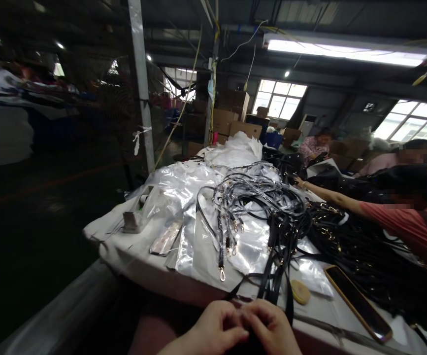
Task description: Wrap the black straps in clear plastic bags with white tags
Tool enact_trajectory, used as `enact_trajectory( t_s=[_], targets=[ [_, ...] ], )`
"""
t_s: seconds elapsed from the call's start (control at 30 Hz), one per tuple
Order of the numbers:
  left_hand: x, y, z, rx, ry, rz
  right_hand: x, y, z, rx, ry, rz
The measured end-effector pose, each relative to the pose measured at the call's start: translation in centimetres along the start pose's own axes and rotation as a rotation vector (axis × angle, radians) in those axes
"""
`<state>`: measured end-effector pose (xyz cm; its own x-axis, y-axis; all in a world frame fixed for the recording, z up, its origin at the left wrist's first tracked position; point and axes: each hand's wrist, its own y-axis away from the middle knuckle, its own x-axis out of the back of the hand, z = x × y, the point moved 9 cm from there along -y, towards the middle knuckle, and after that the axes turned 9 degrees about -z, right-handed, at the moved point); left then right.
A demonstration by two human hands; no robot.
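Observation:
My left hand (215,328) and my right hand (270,328) meet at the bottom edge, just in front of the table (132,249). Both have their fingers curled and pinched together on something dark between them that I cannot make out. Black straps (278,268) with gold clasps hang over the table's front edge down toward my hands. Behind them lies a big tangle of straps (268,202) on clear plastic bags (198,231).
A phone (357,303) lies at the front right, a small yellow disc (301,292) beside it. A tape dispenser (134,219) stands at the left corner. A person's arm in a red sleeve (401,224) reaches across from the right. Cardboard boxes (235,123) stack behind.

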<state>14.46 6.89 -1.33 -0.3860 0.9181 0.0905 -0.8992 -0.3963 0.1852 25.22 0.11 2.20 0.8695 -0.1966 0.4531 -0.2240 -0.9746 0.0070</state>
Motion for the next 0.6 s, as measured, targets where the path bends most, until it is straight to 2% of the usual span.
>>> enact_trajectory(
  t_s=[0.1, 0.27, 0.33, 0.43, 0.5, 0.6],
  targets=[
    [0.1, 0.1, -0.1, -0.007, 0.015, 0.004, -0.1, 0.3, -0.7, -0.047, -0.059, -0.006],
    [-0.9, 0.4, 1.1, -0.073, 0.000, -0.114, 0.8, 1.2, 0.2, -0.160, -0.074, 0.085],
    [-1.0, 0.5, 1.7, -0.105, 0.010, -0.119, 1.0, 1.3, 0.1, -0.132, -0.083, 0.057],
    [-0.9, 0.5, 2.1, -0.118, -0.004, -0.117, 0.8, 1.2, -1.0, -0.044, -0.122, -0.056],
    [-0.9, 0.5, 2.1, -0.134, -0.021, -0.117, 0.5, 1.2, -2.0, 0.003, -0.081, -0.111],
    [-1.0, 0.5, 1.9, -0.131, -0.052, -0.112, 0.2, 1.3, -3.1, 0.032, 0.016, -0.117]
  ],
)
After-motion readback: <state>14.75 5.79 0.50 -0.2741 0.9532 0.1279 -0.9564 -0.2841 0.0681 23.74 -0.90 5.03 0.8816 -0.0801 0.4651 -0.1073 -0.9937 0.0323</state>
